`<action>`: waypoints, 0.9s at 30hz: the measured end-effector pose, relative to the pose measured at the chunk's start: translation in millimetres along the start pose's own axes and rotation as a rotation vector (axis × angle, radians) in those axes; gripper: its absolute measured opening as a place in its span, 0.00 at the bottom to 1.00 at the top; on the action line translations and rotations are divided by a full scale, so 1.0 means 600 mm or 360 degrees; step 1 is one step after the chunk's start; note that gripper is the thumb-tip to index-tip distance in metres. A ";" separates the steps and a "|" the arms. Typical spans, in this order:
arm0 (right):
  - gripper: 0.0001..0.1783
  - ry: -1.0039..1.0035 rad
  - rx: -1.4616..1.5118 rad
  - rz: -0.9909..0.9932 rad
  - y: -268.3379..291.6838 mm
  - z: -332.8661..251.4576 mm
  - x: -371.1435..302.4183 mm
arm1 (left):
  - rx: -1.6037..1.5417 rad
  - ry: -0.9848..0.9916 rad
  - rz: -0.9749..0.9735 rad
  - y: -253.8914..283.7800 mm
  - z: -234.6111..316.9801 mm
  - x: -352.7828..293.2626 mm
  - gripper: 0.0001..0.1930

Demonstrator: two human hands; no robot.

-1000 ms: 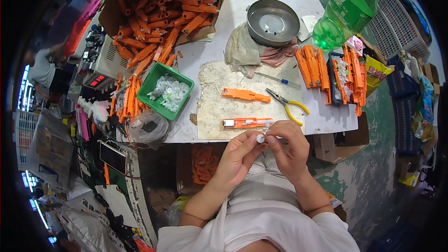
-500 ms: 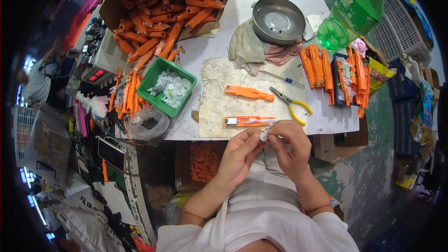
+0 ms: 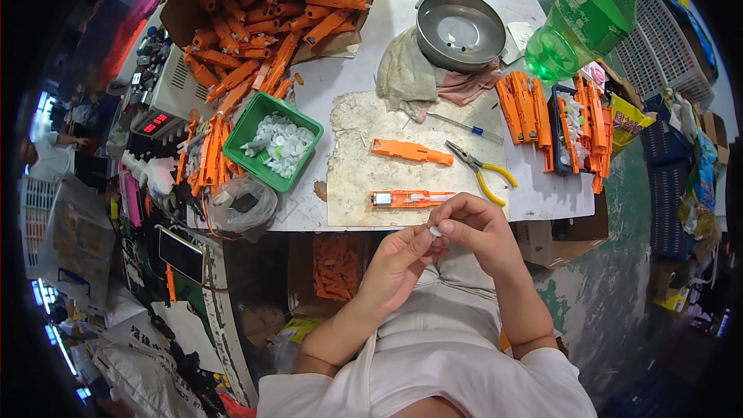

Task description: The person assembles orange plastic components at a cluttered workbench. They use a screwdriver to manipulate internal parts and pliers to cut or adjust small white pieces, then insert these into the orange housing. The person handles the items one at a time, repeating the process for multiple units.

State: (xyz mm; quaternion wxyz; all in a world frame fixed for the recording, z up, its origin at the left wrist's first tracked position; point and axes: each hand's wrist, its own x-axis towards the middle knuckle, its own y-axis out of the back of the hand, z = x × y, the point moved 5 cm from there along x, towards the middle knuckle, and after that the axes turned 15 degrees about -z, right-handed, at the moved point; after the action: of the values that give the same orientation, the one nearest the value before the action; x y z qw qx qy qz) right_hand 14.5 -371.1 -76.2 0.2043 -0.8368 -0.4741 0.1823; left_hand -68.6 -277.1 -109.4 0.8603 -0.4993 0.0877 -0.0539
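Just past the table's front edge, my left hand (image 3: 396, 269) and my right hand (image 3: 486, 238) meet fingertip to fingertip. Between them they pinch a small, round white plastic piece (image 3: 435, 231), partly covered by the fingers. On the worn board (image 3: 352, 186) lies an orange plastic housing half (image 3: 409, 199) with a silver block and white parts set in it. Beyond it rests another orange housing piece (image 3: 412, 152), showing a plain outer face. Yellow-handled pliers (image 3: 481, 170) lie to their right, jaws pointing away to the left.
A green bin (image 3: 238, 147) of small white parts stands left of the board. Behind it, orange housings (image 3: 255, 31) fill a carton. A metal bowl (image 3: 495, 31), a pen (image 3: 468, 128), a green bottle (image 3: 580, 23) and stacked orange housings (image 3: 520, 108) occupy the far and right sides.
Between my fingertips the white piece has turned, its round face now less squarely in sight. My right hand has shifted slightly, its fingers curling closer around the piece.
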 end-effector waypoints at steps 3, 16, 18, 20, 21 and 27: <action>0.06 -0.0044 0.0126 -0.0014 -0.002 0.007 0.003 | -0.0061 -0.0020 0.0009 0.000 -0.003 -0.002 0.12; 0.09 0.0603 -0.1415 0.0250 -0.019 -0.023 0.003 | 0.0020 -0.0208 0.0196 0.011 0.006 -0.007 0.10; 0.09 0.0690 -0.1701 0.0262 -0.032 -0.029 0.008 | 0.0074 -0.0256 0.0199 0.015 0.011 -0.007 0.09; 0.09 0.0791 -0.1934 0.0289 -0.041 -0.027 0.014 | 0.0135 -0.0291 0.0217 0.020 0.014 -0.009 0.10; 0.08 0.0784 -0.1935 0.0297 -0.042 -0.026 0.017 | 0.0168 -0.0304 0.0239 0.024 0.015 -0.011 0.10; 0.06 0.0492 -0.1837 0.0205 -0.012 -0.018 0.072 | 0.1970 -0.0692 0.0548 0.034 0.086 -0.037 0.13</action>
State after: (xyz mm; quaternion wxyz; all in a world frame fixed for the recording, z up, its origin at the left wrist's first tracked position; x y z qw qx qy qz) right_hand 35.5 -332.1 -67.8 -0.2280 -0.8564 -0.4096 -0.2165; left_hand -79.7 -218.9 -99.8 0.9820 0.1069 -0.0560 0.1452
